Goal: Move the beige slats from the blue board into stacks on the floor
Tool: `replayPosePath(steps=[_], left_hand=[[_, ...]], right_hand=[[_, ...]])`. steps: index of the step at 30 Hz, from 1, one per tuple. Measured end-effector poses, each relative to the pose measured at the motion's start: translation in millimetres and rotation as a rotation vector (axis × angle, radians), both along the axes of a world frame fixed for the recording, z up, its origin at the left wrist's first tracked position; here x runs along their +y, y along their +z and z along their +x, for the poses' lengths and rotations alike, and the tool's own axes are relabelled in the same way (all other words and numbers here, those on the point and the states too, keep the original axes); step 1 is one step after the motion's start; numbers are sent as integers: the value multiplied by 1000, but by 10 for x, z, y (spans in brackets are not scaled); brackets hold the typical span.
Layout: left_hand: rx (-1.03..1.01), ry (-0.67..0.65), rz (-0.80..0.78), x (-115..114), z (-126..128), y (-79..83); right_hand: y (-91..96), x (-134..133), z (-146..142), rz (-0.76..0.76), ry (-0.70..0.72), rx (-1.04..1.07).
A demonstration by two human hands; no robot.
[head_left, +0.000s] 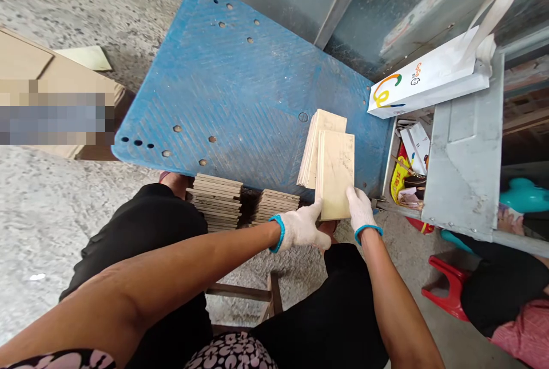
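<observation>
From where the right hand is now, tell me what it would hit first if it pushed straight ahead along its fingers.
The right hand points up along the wooden panel it grips; beyond that, probably the white paper bag, though depth is unclear.

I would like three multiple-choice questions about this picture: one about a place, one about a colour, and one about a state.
1. Where does the fanned stack of wooden boards lie?
A. on the blue platform
B. on the red stool
C. in the white paper bag

2. What colour are the glove cuffs?
A. red
B. blue
C. yellow

3. How is the single board held?
A. by the left hand only
B. by the right hand only
C. by both hands at its near end

Answers:
1 A, the stack rests on the blue surface.
2 B, both wrists show blue bands.
3 C, gloved fingers grip each near corner.
</observation>
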State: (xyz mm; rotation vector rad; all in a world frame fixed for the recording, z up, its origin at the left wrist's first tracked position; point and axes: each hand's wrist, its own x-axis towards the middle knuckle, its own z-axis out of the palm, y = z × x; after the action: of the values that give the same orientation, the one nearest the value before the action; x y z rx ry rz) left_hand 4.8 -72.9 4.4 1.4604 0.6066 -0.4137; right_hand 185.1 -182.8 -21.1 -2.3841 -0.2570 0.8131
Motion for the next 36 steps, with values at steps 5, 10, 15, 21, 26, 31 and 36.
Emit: replayPosePath(steps=[5, 10, 15, 21, 26, 31, 36], left_hand=[[87, 160, -41, -51, 73, -54], [123, 264, -57, 92, 136, -113], [9, 230, -136, 146, 133, -77], [45, 203, -52, 223, 79, -1], [9, 193, 33, 307, 51, -1], [49, 186, 105, 388, 52, 32], [19, 250, 72, 485, 62, 131]], right_hand=[[-60, -22, 65, -42, -13, 87], [-55, 184, 195, 35, -23, 134], [26, 398, 241, 30, -43, 174], [-32, 461, 233, -40, -48, 62], [-144, 440, 270, -119, -54, -97], [-107, 359, 253, -82, -66, -163], [-9, 179, 127, 31, -45, -128]])
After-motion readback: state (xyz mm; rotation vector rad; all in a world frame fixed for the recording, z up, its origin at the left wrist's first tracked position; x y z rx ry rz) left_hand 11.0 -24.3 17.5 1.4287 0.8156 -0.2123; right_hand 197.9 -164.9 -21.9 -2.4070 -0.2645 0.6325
